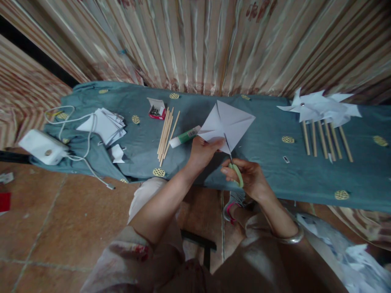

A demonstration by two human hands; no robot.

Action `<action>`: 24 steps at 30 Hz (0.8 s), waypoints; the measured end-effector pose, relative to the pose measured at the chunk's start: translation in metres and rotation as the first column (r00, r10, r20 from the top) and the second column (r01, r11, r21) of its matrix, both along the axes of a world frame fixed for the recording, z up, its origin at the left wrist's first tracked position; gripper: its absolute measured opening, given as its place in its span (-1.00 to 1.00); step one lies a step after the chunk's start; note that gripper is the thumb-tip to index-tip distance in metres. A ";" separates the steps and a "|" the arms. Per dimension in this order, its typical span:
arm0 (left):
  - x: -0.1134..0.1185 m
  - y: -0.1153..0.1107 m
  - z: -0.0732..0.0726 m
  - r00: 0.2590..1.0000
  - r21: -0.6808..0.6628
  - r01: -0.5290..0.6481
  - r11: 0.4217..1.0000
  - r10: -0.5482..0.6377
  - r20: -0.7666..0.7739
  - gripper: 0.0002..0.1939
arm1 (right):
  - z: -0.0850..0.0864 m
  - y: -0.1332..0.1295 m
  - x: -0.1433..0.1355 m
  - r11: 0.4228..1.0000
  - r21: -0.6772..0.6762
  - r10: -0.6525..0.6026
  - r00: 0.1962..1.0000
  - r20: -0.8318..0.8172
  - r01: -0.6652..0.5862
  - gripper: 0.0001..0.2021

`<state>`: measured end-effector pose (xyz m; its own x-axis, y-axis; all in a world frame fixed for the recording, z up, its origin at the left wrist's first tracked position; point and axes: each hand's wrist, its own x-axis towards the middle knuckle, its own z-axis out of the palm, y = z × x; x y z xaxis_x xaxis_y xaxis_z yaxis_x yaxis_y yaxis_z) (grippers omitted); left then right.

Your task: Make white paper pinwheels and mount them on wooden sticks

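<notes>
Currently, a cloth-covered table [269, 162] is extending beneath the left hand [203, 154] and the right hand [246, 175]. Paper pinwheels [313, 106] are lying well to the right of the right hand. A white paper square [236, 118] is projecting forward from the left hand, whose thumb and fingers are pinching its near edge. Wooden sticks [165, 134] are lying left of that grip. The right hand is gripping scissors [240, 177] by the handles; the blades are meeting the square's near corner. A glue stick [185, 137] is lying just beside the left hand. A small red box [159, 116] is standing open beyond it, farther left.
</notes>
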<state>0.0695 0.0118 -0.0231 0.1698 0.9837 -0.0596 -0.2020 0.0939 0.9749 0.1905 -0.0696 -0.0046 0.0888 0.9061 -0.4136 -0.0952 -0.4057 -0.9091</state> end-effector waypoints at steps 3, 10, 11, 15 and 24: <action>0.000 0.000 -0.001 1.000 -0.008 -0.003 1.000 0.003 0.011 -0.92 | -0.001 0.000 -0.001 1.000 0.003 0.003 1.000 -0.004 -0.003 -0.60; 0.000 -0.001 0.002 1.000 -0.041 0.000 0.999 0.000 0.006 -0.91 | 0.000 0.000 -0.002 1.000 -0.022 -0.022 1.000 -0.006 0.022 -0.58; 0.000 -0.001 0.003 1.000 -0.049 0.001 0.999 -0.001 -0.003 -0.92 | 0.000 0.000 -0.002 1.000 -0.019 -0.020 1.000 -0.004 0.020 -0.58; 0.000 -0.002 0.004 1.000 -0.066 -0.004 0.998 0.003 -0.021 -0.92 | 0.002 0.000 -0.002 1.000 -0.012 -0.018 1.000 -0.005 0.018 -0.61; 0.000 0.000 0.002 1.000 -0.064 -0.003 0.998 0.001 -0.021 -0.92 | -0.001 -0.002 0.001 0.999 0.001 0.037 0.999 0.022 -0.037 -0.58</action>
